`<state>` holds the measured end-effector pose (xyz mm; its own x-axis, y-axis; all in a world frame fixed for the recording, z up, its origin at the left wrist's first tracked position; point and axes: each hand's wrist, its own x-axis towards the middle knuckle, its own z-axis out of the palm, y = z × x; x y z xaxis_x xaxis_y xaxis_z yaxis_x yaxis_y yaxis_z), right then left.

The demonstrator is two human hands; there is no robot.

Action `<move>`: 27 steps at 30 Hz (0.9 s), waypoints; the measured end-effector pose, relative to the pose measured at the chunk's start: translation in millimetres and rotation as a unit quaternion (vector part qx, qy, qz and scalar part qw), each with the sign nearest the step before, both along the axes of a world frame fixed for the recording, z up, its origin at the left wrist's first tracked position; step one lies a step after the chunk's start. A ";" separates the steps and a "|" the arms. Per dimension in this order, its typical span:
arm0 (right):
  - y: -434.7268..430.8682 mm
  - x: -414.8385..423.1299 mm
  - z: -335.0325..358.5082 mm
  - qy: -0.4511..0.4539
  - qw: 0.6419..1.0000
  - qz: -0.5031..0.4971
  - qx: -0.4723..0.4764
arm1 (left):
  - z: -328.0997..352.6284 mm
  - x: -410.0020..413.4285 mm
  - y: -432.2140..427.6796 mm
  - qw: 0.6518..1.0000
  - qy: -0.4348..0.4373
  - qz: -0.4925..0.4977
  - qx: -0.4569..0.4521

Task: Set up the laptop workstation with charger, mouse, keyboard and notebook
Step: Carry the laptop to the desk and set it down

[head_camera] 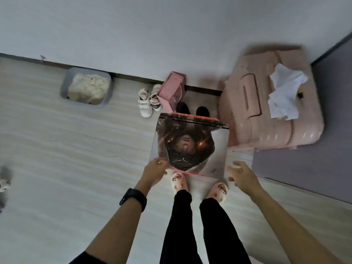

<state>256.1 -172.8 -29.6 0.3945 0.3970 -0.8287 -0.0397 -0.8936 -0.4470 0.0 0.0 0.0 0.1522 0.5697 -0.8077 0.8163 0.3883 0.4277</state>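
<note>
I stand over a flat rectangular item [192, 143] with a dark printed picture on its cover and a pink-red edge. Whether it is the laptop or the notebook I cannot tell. It is held level above the floor in front of my feet. My left hand [155, 171], with a black band on its wrist, grips the near left corner. My right hand [242, 176] hovers beside the near right corner with fingers spread and nothing in it. No charger, mouse or keyboard is in view.
A pink suitcase [253, 115] with a crumpled white cloth [285, 92] on it lies right of the item. By the wall are a pink box [172, 90], small white shoes [147, 101], black shoes [202, 111] and a grey tub [87, 86]. A grey mat [314, 159] lies at right.
</note>
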 end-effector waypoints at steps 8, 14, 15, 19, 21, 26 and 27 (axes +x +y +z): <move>47.4 9.0 -86.4 -0.022 0.997 -0.065 -0.023 | -100.0 7.6 92.6 0.995 0.054 -0.039 0.069; 55.7 21.5 -143.3 -0.008 0.989 -0.143 -0.032 | -166.2 2.6 132.0 0.998 0.061 -0.013 0.032; 56.2 24.4 -149.4 0.010 0.986 -0.165 -0.031 | -172.9 2.3 136.4 0.999 0.052 0.004 0.017; 58.0 33.1 -154.1 0.061 0.975 -0.212 -0.024 | -185.1 -2.5 148.6 0.998 0.012 0.063 -0.020; 58.1 34.4 -155.5 0.079 0.974 -0.211 -0.022 | -188.6 -6.6 148.8 0.995 -0.012 0.085 -0.054; 61.0 33.6 -160.4 0.107 0.970 -0.216 -0.015 | -192.2 -11.7 137.7 0.987 -0.042 0.140 -0.067; 60.9 34.1 -160.8 0.112 0.970 -0.217 -0.013 | -192.3 -10.6 135.7 0.983 -0.051 0.164 -0.066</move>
<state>290.2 -111.9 -190.4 0.3283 0.2115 -0.9206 -0.5079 -0.7822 -0.3609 -10.6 135.7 -192.3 0.0616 0.4926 -0.8681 0.5934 0.6813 0.4287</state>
